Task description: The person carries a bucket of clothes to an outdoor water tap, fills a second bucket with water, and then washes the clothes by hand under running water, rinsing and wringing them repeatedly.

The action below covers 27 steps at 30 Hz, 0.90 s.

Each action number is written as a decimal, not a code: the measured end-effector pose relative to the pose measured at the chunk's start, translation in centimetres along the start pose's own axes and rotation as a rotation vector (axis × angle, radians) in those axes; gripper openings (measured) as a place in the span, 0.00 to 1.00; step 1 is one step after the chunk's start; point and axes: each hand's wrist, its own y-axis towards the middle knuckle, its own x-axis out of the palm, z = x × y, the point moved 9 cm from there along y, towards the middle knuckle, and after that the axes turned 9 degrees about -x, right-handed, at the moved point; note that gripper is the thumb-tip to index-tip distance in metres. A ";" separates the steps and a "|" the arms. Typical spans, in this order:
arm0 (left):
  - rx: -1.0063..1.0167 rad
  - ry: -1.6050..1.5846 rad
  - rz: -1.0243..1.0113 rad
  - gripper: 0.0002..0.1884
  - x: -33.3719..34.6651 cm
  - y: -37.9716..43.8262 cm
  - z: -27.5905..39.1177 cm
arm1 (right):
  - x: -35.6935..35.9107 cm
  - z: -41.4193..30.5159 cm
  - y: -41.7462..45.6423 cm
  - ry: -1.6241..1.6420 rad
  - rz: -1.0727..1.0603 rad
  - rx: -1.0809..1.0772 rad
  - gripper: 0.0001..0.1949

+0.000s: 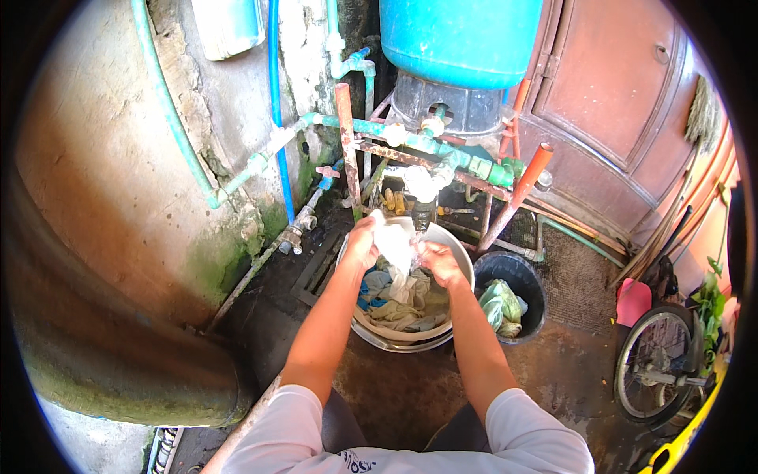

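A wet white cloth (393, 244) hangs over a round basin (463, 244), its upper end in my left hand (362, 242). My right hand (439, 260) is at the cloth's right side, close under a dark spout (422, 214) from which water seems to run; whether its fingers grip the cloth is unclear. Inside the basin lie soaked beige and grey cloths (398, 313) and a blue one (368, 296). A second rim shows beneath the basin. To the right stands a black bucket (536, 284) with a greenish-white bundle (501, 305) in it.
Behind the basin are green and white pipes (414, 141) on a rusty metal frame (349, 148), with a large blue tank (462, 41) above. A stained wall (118, 178) rises at left. At right are a brown door (610, 77) and a spoked wheel (654, 361).
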 end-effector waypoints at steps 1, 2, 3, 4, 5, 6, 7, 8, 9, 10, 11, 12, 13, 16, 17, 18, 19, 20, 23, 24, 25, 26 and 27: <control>-0.009 -0.203 0.041 0.12 -0.6 0.4 -0.9 | -1.2 -0.5 0.3 0.165 0.060 -0.065 0.10; -0.027 -0.195 0.179 0.16 -3.5 0.9 -1.7 | 0.2 -1.1 0.4 0.293 0.142 -0.153 0.09; -0.146 -0.259 0.204 0.17 -4.4 1.2 -3.8 | 1.6 -1.1 0.3 0.256 0.165 -0.147 0.08; -0.116 -0.128 0.293 0.18 -5.9 1.4 -4.7 | 3.3 -1.1 0.3 0.220 0.182 -0.141 0.08; -0.088 0.007 0.375 0.19 -6.6 1.5 -5.5 | 4.5 -0.9 0.4 0.181 0.203 -0.141 0.09; 0.017 0.251 0.361 0.19 -4.6 1.2 -5.3 | 3.7 -1.1 0.6 -0.060 0.250 -0.218 0.10; 0.111 0.454 0.213 0.16 -1.5 1.2 -5.1 | 3.0 -1.3 0.8 -0.146 0.178 -0.220 0.10; 0.204 0.367 0.035 0.12 0.9 0.5 -4.5 | 3.1 -1.3 1.0 -0.220 0.097 -0.216 0.11; 0.295 0.276 -0.133 0.09 2.7 -0.4 -3.5 | 3.8 -1.5 1.0 -0.290 0.008 -0.205 0.12; 0.283 0.233 -0.141 0.04 2.8 -0.6 -2.5 | 4.1 -2.5 1.2 -0.215 -0.072 -0.252 0.14; 0.287 0.187 -0.118 0.02 1.3 -0.9 -0.4 | 6.7 -3.9 0.8 -0.174 -0.164 -0.217 0.12; 0.353 0.214 -0.140 0.04 3.2 -1.3 0.5 | 3.6 -3.8 1.3 -0.444 -0.194 -0.214 0.10; 0.353 0.216 -0.192 0.05 5.4 -1.3 0.8 | 0.7 -3.6 1.9 -0.715 -0.222 -0.197 0.07; 0.308 0.270 -0.212 0.05 4.7 -1.9 1.9 | 2.1 -5.0 1.8 -0.291 -0.184 -0.131 0.05; 0.299 0.279 -0.222 0.06 4.8 -1.7 1.6 | 1.1 -5.4 1.9 -0.171 -0.112 -0.140 0.06; 0.290 0.288 -0.231 0.06 4.9 -1.5 1.2 | 0.7 -5.5 1.8 -0.094 -0.121 -0.112 0.08; 0.285 0.344 -0.234 0.06 4.9 -1.5 0.8 | 0.3 -5.5 1.7 -0.017 -0.129 -0.083 0.10; 0.279 0.399 -0.233 0.06 4.6 -1.5 0.2 | 0.5 -5.5 1.6 0.063 -0.139 -0.052 0.12; 0.271 0.469 -0.309 0.05 5.1 -1.4 -0.8 | 2.6 -5.3 1.1 -0.445 -0.274 -0.185 0.16; 0.280 0.461 -0.354 0.04 5.8 -1.7 -0.8 | 4.0 -5.0 0.4 -0.340 -0.374 -0.168 0.14; 0.288 0.452 -0.398 0.03 6.4 -2.0 -0.9 | 3.4 -4.6 0.4 -0.466 -0.397 -0.151 0.12; 0.360 0.461 -0.362 0.04 6.4 -2.1 -0.1 | 2.3 -4.4 0.5 -0.591 -0.425 -0.141 0.10; 0.370 0.520 -0.332 0.03 6.3 -2.0 0.1 | 1.6 -4.4 0.5 -0.716 -0.452 -0.125 0.08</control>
